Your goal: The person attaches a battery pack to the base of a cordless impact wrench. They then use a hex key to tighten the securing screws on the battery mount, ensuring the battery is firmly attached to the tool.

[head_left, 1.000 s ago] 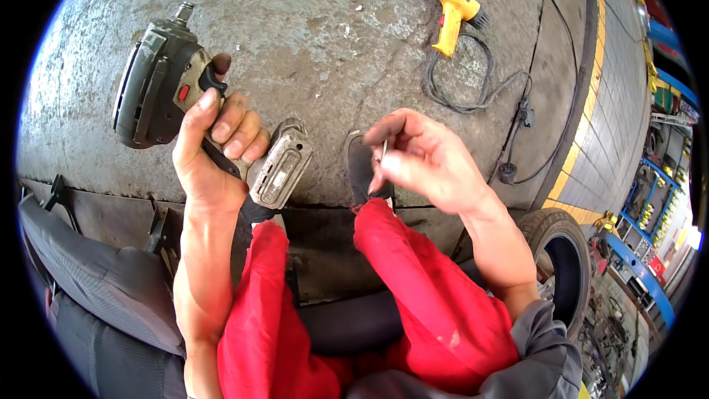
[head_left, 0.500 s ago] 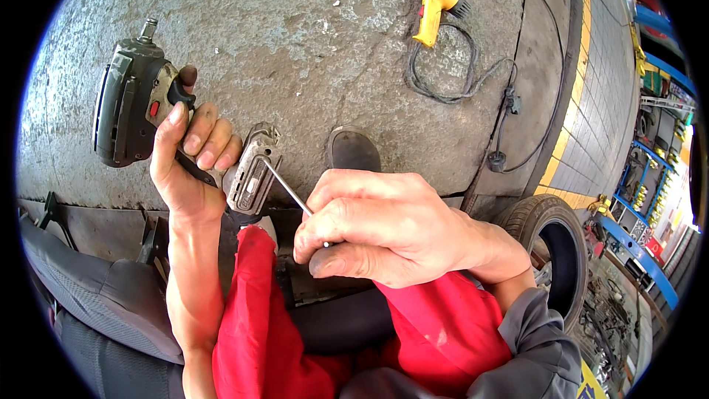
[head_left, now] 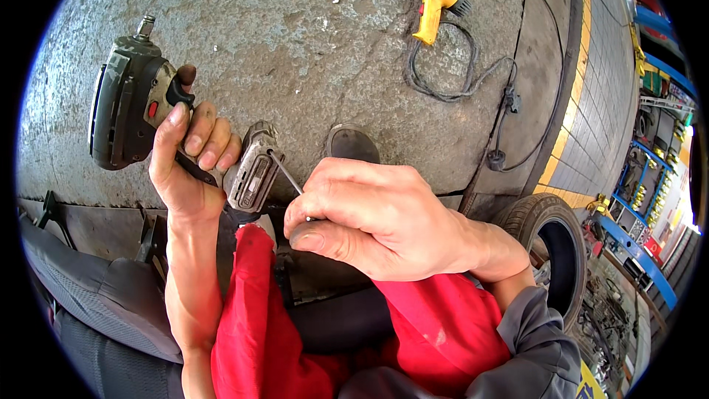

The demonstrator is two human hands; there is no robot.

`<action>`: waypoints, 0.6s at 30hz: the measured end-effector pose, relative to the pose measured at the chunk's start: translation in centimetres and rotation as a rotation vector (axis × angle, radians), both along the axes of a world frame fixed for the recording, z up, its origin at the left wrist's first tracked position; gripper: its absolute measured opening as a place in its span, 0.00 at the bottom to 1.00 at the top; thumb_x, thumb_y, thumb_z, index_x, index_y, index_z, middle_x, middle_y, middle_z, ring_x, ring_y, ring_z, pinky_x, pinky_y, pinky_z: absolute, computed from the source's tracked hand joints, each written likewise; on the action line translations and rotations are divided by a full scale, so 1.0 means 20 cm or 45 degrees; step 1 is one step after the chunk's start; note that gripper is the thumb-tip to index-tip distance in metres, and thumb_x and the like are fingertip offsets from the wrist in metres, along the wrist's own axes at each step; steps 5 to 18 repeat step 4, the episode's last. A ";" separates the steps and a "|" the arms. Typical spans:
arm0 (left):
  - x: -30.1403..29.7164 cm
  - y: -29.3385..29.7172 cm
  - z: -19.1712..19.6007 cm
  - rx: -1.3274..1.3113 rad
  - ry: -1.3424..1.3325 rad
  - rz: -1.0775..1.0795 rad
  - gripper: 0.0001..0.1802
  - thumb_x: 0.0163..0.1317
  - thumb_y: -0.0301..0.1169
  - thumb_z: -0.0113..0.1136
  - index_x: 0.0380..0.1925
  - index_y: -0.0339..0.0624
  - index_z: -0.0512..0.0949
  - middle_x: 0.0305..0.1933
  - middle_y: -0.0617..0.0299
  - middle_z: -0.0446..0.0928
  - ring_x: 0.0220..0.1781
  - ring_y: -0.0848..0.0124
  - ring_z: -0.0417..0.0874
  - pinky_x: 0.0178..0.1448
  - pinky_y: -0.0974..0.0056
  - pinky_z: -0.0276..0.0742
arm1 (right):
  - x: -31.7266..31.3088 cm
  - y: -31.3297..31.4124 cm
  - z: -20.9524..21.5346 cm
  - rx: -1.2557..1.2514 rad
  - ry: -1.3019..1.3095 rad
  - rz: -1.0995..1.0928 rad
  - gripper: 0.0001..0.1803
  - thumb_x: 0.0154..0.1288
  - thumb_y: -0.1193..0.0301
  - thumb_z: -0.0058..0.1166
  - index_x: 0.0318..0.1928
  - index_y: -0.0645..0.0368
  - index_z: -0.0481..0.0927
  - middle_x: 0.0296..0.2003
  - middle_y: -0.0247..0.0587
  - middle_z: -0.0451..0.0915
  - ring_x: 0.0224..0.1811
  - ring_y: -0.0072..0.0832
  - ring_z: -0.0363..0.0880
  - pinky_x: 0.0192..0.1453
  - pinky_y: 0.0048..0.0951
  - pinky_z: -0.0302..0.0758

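Note:
My left hand (head_left: 190, 159) grips the handle of a grey and black cordless impact wrench (head_left: 133, 107), held upright with its nose pointing away. Its battery base (head_left: 251, 170) faces me. My right hand (head_left: 373, 218) is closed around a thin metal screwdriver (head_left: 284, 172), whose tip touches the battery base. The screwdriver's handle is hidden inside my fist.
A yellow corded tool (head_left: 432, 0) with a black cable (head_left: 465, 77) lies on the rough concrete floor (head_left: 317, 52) ahead. A tyre (head_left: 550, 240) stands at right. My legs in red trousers (head_left: 251, 325) are below, a dark shoe (head_left: 353, 144) beyond my fist, a grey seat (head_left: 81, 303) at left.
My right hand has closed into a fist around the screwdriver and moved left, bringing its tip onto the battery base. The left hand with the wrench shifted slightly.

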State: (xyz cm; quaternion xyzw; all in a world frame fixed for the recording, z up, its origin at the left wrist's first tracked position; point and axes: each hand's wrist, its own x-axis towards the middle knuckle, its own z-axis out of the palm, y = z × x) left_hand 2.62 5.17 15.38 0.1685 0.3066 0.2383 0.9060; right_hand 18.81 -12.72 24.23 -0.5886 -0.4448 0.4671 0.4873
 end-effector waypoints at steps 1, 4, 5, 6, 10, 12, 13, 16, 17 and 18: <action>0.00 0.00 0.00 0.009 0.004 -0.005 0.27 0.84 0.37 0.53 0.78 0.44 0.68 0.26 0.76 0.60 0.24 0.83 0.60 0.31 0.72 0.63 | 0.00 0.00 0.00 0.000 -0.007 -0.008 0.09 0.75 0.72 0.69 0.49 0.63 0.87 0.39 0.44 0.85 0.41 0.41 0.86 0.45 0.37 0.83; 0.00 0.00 0.00 0.060 0.029 -0.026 0.28 0.83 0.38 0.55 0.78 0.44 0.68 0.26 0.76 0.60 0.24 0.83 0.61 0.31 0.72 0.63 | 0.00 0.01 0.00 0.013 -0.037 -0.012 0.08 0.76 0.72 0.69 0.50 0.62 0.87 0.40 0.44 0.85 0.41 0.41 0.86 0.45 0.38 0.83; 0.00 0.00 0.00 0.060 0.029 -0.026 0.28 0.83 0.38 0.55 0.78 0.44 0.68 0.26 0.76 0.60 0.24 0.83 0.61 0.31 0.72 0.63 | 0.00 0.01 0.00 0.013 -0.037 -0.012 0.08 0.76 0.72 0.69 0.50 0.62 0.87 0.40 0.44 0.85 0.41 0.41 0.86 0.45 0.38 0.83; 0.00 0.00 0.00 0.060 0.029 -0.026 0.28 0.83 0.38 0.55 0.78 0.44 0.68 0.26 0.76 0.60 0.24 0.83 0.61 0.31 0.72 0.63 | 0.00 0.01 0.00 0.013 -0.037 -0.012 0.08 0.76 0.72 0.69 0.50 0.62 0.87 0.40 0.44 0.85 0.41 0.41 0.86 0.45 0.38 0.83; 0.00 0.00 0.00 0.060 0.029 -0.026 0.28 0.83 0.38 0.55 0.78 0.44 0.68 0.26 0.76 0.60 0.24 0.83 0.61 0.31 0.72 0.63 | 0.00 0.01 0.00 0.013 -0.037 -0.012 0.08 0.76 0.72 0.69 0.50 0.62 0.87 0.40 0.44 0.85 0.41 0.41 0.86 0.45 0.38 0.83; 0.00 0.00 0.00 0.060 0.029 -0.026 0.28 0.83 0.38 0.55 0.78 0.44 0.68 0.26 0.76 0.60 0.24 0.83 0.61 0.31 0.72 0.63 | 0.00 0.01 0.00 0.013 -0.037 -0.012 0.08 0.76 0.72 0.69 0.50 0.62 0.87 0.40 0.44 0.85 0.41 0.41 0.86 0.45 0.38 0.83; 0.00 0.00 0.00 0.060 0.029 -0.026 0.28 0.83 0.38 0.55 0.78 0.44 0.68 0.26 0.76 0.60 0.24 0.83 0.61 0.31 0.72 0.63 | 0.00 0.01 0.00 0.013 -0.037 -0.012 0.08 0.76 0.72 0.69 0.50 0.62 0.87 0.40 0.44 0.85 0.41 0.41 0.86 0.45 0.38 0.83; 0.00 0.00 0.00 0.060 0.029 -0.026 0.28 0.83 0.38 0.55 0.78 0.44 0.68 0.26 0.76 0.60 0.24 0.83 0.61 0.31 0.72 0.63 | 0.00 0.01 0.00 0.013 -0.037 -0.012 0.08 0.76 0.72 0.69 0.50 0.62 0.87 0.40 0.44 0.85 0.41 0.41 0.86 0.45 0.38 0.83; 0.00 0.00 0.00 0.060 0.029 -0.026 0.28 0.83 0.38 0.55 0.78 0.44 0.68 0.26 0.76 0.60 0.24 0.83 0.61 0.31 0.72 0.63 | 0.00 0.01 0.00 0.013 -0.037 -0.012 0.08 0.76 0.72 0.69 0.50 0.62 0.87 0.40 0.44 0.85 0.41 0.41 0.86 0.45 0.38 0.83; 0.00 0.00 0.00 0.060 0.029 -0.026 0.28 0.83 0.38 0.55 0.78 0.44 0.68 0.26 0.76 0.60 0.24 0.83 0.61 0.31 0.72 0.63 | 0.00 0.01 0.00 0.013 -0.037 -0.012 0.08 0.76 0.72 0.69 0.50 0.62 0.87 0.40 0.44 0.85 0.41 0.41 0.86 0.45 0.38 0.83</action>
